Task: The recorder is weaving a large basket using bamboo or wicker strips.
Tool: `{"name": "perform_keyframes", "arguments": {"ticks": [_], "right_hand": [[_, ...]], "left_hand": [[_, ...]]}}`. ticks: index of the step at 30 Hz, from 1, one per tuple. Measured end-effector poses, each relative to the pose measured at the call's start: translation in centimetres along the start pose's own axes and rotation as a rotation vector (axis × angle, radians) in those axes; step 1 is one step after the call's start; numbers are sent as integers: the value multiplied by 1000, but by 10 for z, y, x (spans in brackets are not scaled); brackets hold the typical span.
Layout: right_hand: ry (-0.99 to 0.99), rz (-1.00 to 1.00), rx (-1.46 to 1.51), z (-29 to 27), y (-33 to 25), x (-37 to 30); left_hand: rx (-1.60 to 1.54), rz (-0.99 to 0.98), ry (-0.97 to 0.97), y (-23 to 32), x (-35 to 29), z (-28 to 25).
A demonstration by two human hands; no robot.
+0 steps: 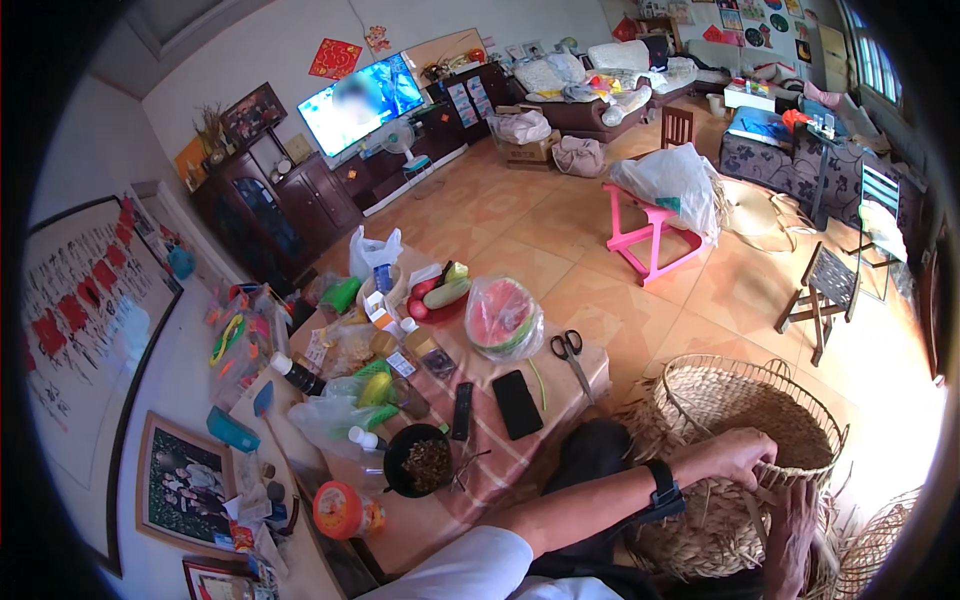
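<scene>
A large round basket (690,520) woven from tan plant strands, with a thin open frame around its rim, stands close in front of me at the lower right. My left hand (738,456), a dark watch on its wrist, is closed at the near side of the rim, fingers curled over it. Pale strands hang just below that hand. Beside it, my right hand (792,520) is upright against the basket's near right side; its fingers are partly hidden and hard to make out. Part of a second woven piece (878,545) shows at the right edge.
Left of me, a cloth-covered table (480,480) holds scissors (572,360), a phone (517,404), a remote (462,411), wrapped watermelon (503,317), a dark bowl (418,461) and several bottles. A pink stool (655,240) with a plastic bag and a folding stool (822,295) stand on the tiled floor.
</scene>
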State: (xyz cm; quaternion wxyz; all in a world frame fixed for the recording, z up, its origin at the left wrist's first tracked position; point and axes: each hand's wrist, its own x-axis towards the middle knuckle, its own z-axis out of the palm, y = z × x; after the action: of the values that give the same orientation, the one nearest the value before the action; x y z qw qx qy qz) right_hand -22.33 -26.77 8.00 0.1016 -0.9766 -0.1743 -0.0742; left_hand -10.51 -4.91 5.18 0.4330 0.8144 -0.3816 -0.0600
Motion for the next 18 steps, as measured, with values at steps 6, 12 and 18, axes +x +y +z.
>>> {"name": "perform_keyframes", "arguments": {"ticks": [6,12,18], "right_hand": [[61,-34,-7,-10,5,13],[-73,-108,-4,-22,-1,-16],[-14,-44,94,-16,1,-16]], "left_hand": [[62,-31,-70,4,-6,-3],[97,-89,-83,15,-4,-8],[57,-65,-143,2,0,-8]]}}
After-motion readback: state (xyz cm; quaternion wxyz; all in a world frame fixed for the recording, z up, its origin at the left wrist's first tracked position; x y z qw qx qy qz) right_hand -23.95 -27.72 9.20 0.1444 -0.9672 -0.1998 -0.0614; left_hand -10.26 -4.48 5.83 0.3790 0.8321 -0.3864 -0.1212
